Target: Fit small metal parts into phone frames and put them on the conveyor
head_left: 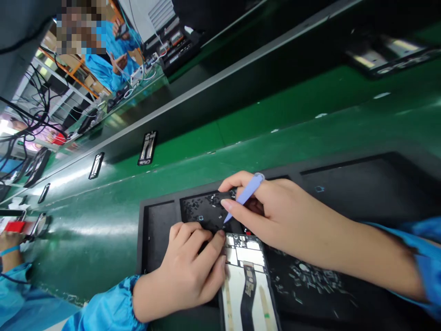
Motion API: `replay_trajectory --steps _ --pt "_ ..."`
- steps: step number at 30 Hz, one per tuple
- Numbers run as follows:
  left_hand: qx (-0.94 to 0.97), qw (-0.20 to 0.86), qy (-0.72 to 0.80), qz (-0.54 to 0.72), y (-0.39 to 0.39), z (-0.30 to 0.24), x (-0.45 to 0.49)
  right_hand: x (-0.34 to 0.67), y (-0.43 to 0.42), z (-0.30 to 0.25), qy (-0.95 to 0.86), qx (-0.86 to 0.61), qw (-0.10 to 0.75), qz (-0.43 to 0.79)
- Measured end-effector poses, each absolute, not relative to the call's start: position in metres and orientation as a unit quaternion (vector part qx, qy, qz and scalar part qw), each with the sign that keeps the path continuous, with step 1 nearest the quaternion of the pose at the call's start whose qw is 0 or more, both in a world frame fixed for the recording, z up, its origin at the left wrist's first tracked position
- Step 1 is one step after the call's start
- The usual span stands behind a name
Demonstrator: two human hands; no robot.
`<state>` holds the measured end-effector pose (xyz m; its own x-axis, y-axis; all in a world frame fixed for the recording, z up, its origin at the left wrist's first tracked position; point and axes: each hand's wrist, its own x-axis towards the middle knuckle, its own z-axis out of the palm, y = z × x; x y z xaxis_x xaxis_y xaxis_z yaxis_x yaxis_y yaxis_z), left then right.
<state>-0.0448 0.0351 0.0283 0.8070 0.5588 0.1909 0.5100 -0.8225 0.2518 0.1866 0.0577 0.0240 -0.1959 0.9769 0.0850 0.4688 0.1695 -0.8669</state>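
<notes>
An opened phone (250, 276) lies tilted in the lower middle, with metal plates, a dark ribbon strip and small parts at its top end showing. My left hand (193, 262) is closed at the phone's upper left corner, index fingertip and thumb against its edge. In my right hand (272, 207) is a thin purple pointed stick (248, 189), pinched between thumb and fingers. Its tip points down, just above the phone's top left corner, close to my left index fingertip. Around both hands lies a black compartment tray (156, 202) with tiny black pieces (193, 209) in one section.
Small clear strips (317, 278) lie scattered right of the phone. Beyond the tray runs a green bench (103, 230) with a line of phone frames (147, 148). At far left a co-worker's hand (10, 243) shows; another person (115, 59) is behind the line. Cables (37, 115) hang upper left.
</notes>
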Motion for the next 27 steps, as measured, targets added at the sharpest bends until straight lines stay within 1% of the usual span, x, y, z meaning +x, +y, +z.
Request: replay_trajectory --steps 3,5,8,11,14,15,20,27 --pt "0.933 0.112 0.304 0.156 0.032 0.028 -0.045 0.187 0.058 0.026 -0.655 -0.535 0.353 0.4" --pt "0.908 0.162 0.347 0.172 0.03 0.027 -0.045 0.188 0.06 0.027 -0.635 -0.531 0.35 0.438" --pt "0.824 0.306 0.45 0.161 0.031 0.028 -0.045 0.189 0.063 0.026 -0.616 -0.51 0.323 0.506" --pt "0.71 0.453 0.526 0.12 0.041 0.034 -0.043 0.19 0.069 0.023 -0.595 -0.5 0.289 0.559" --pt "0.6 0.585 0.544 0.046 0.058 0.041 -0.039 0.192 0.074 0.019 -0.566 -0.501 0.255 0.603" --pt "0.573 0.615 0.542 0.023 0.064 0.043 -0.038 0.192 0.075 0.018 -0.553 -0.503 0.252 0.614" --pt "0.523 0.671 0.525 -0.029 0.083 0.041 -0.03 0.19 0.078 0.019 -0.496 -0.525 0.253 0.644" --pt "0.489 0.707 0.511 -0.012 0.084 0.034 -0.023 0.189 0.079 0.012 -0.476 -0.526 0.259 0.655"
